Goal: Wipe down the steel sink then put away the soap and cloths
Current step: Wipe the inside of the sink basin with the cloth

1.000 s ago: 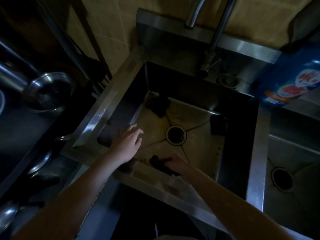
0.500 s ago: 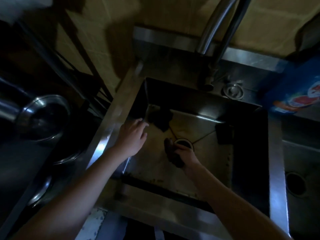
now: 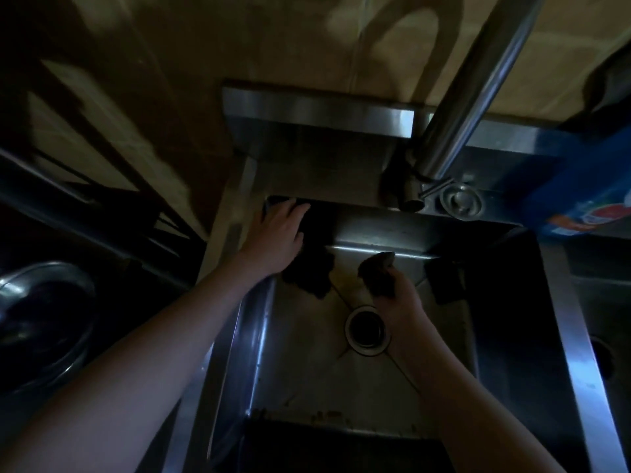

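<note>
Right hand has run its dark cloth from the sink's near edge, past the drain, up to the back wall at centre frame, fingers curled round it. Left hand has shifted to the upper-left corner of the sink, fingers flat. Wipe is mid-pass. The dark lump under the left hand is probably a second cloth.

Dim, underexposed view — glare streaks on steel, bowed wide-angle edges
</note>
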The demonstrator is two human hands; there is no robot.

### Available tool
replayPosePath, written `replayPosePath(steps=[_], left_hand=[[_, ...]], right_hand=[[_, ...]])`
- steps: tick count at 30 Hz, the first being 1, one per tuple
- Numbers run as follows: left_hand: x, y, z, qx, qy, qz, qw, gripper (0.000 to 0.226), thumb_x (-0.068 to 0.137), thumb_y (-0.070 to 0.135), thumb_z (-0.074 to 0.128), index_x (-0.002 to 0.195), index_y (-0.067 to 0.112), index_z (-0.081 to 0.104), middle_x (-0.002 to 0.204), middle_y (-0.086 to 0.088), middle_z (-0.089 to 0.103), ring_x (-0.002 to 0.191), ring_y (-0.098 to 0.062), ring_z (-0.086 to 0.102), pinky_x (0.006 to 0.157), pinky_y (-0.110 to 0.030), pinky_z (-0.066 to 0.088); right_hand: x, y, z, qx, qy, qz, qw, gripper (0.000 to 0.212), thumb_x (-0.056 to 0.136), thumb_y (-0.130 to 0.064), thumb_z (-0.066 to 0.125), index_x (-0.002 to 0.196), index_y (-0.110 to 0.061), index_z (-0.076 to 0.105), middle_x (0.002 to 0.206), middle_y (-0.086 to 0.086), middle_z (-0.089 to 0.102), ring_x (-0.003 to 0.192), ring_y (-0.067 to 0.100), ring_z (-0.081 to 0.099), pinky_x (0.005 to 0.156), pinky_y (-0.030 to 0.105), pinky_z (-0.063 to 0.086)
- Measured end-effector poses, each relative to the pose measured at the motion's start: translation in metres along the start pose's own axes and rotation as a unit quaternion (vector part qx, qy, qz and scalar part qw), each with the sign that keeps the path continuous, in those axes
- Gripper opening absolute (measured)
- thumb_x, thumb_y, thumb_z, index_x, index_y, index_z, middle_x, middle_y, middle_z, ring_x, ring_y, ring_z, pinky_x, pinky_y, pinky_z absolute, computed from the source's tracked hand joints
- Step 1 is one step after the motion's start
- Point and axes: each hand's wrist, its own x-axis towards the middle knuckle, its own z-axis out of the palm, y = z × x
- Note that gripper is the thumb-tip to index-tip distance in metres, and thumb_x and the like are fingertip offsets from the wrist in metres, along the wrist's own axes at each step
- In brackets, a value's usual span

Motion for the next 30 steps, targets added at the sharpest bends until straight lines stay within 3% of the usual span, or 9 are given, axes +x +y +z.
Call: replayPosePath(steps=[2, 4, 11, 16, 21, 23, 25, 27, 30], left_hand=[[0.021, -0.006, -0.001, 0.006, -0.013, 0.012, 1.0, 0.055, 0.092, 0.023, 0.048, 0.144, 0.021, 0.027, 0.152, -0.008, 0.025, 0.137, -0.03, 0.026, 0.11, -0.05, 0.023], [0.039, -0.01, 0.0, 0.0, -0.039, 0.021, 0.999, 0.054, 0.094, 0.022, 0.045, 0.144, 0.023, 0.026, 0.155, -0.006, 0.02, 0.138, -0.029, 0.025, 0.11, -0.051, 0.022], [0.074, -0.015, 0.008, 0.023, -0.064, 0.078, 0.995, 0.05, 0.093, 0.016, 0.044, 0.14, 0.028, 0.035, 0.154, -0.004, 0.024, 0.135, -0.029, 0.03, 0.107, -0.055, 0.025], [0.078, -0.014, 0.006, 0.057, -0.04, 0.081, 0.994, 0.052, 0.09, 0.011, 0.042, 0.138, 0.031, 0.039, 0.153, -0.002, 0.027, 0.132, -0.03, 0.035, 0.106, -0.052, 0.021], [0.075, -0.009, 0.007, 0.073, -0.047, 0.065, 0.994, 0.059, 0.09, 0.013, 0.044, 0.144, 0.032, 0.028, 0.156, -0.001, 0.017, 0.139, -0.028, 0.025, 0.11, -0.052, 0.019], [0.075, -0.007, 0.006, 0.076, -0.052, 0.058, 0.994, 0.06, 0.09, 0.014, 0.044, 0.144, 0.033, 0.026, 0.157, 0.0, 0.016, 0.139, -0.028, 0.023, 0.11, -0.052, 0.019], [0.075, -0.006, 0.004, 0.068, -0.058, 0.051, 0.995, 0.06, 0.09, 0.013, 0.044, 0.144, 0.034, 0.027, 0.157, 0.001, 0.016, 0.139, -0.028, 0.024, 0.109, -0.053, 0.019], [0.074, -0.005, 0.002, 0.065, -0.06, 0.049, 0.995, 0.061, 0.089, 0.012, 0.044, 0.144, 0.034, 0.028, 0.156, 0.001, 0.017, 0.138, -0.028, 0.026, 0.108, -0.053, 0.021], [0.073, -0.004, -0.001, 0.067, -0.058, 0.051, 0.995, 0.062, 0.088, 0.011, 0.047, 0.143, 0.032, 0.029, 0.156, 0.0, 0.018, 0.138, -0.028, 0.028, 0.107, -0.05, 0.025]], right_hand=[[0.012, -0.009, 0.006, 0.031, -0.049, 0.001, 0.998, 0.034, 0.093, -0.007, 0.052, 0.127, -0.004, 0.049, 0.105, 0.01, 0.06, 0.081, 0.008, 0.058, 0.088, 0.016, 0.047], [0.019, -0.015, 0.017, -0.032, -0.028, -0.063, 0.997, 0.023, 0.097, -0.011, 0.045, 0.118, -0.002, 0.051, 0.095, 0.013, 0.062, 0.083, 0.018, 0.06, 0.093, 0.028, 0.047], [0.052, -0.017, 0.07, 0.016, -0.067, -0.113, 0.991, 0.021, 0.098, -0.004, 0.033, 0.091, -0.009, 0.052, 0.081, 0.009, 0.052, 0.07, 0.017, 0.05, 0.065, 0.023, 0.044], [0.064, 0.022, 0.093, -0.063, -0.056, -0.092, 0.992, 0.022, 0.098, -0.008, 0.034, 0.082, -0.009, 0.05, 0.06, 0.006, 0.055, 0.051, 0.013, 0.054, 0.042, 0.018, 0.045], [0.06, 0.079, 0.131, -0.271, -0.025, -0.128, 0.954, 0.037, 0.1, -0.012, 0.037, 0.136, -0.006, 0.044, 0.117, 0.021, 0.059, 0.094, 0.028, 0.057, 0.067, 0.03, 0.048], [0.06, 0.082, 0.129, -0.362, -0.038, -0.166, 0.917, 0.041, 0.1, -0.007, 0.04, 0.14, -0.004, 0.041, 0.134, 0.02, 0.052, 0.109, 0.032, 0.054, 0.069, 0.019, 0.049], [0.06, 0.072, 0.122, -0.295, -0.06, -0.138, 0.944, 0.041, 0.096, -0.004, 0.049, 0.136, -0.001, 0.044, 0.132, 0.014, 0.054, 0.117, 0.028, 0.054, 0.071, 0.005, 0.043], [0.061, 0.055, 0.11, -0.351, -0.076, -0.126, 0.925, 0.038, 0.091, -0.002, 0.055, 0.129, 0.001, 0.051, 0.123, 0.015, 0.06, 0.111, 0.021, 0.061, 0.08, 0.014, 0.046], [0.062, 0.017, 0.079, -0.474, -0.045, -0.23, 0.849, 0.03, 0.087, 0.002, 0.061, 0.116, 0.008, 0.058, 0.109, 0.017, 0.064, 0.085, 0.004, 0.062, 0.074, 0.01, 0.046]])
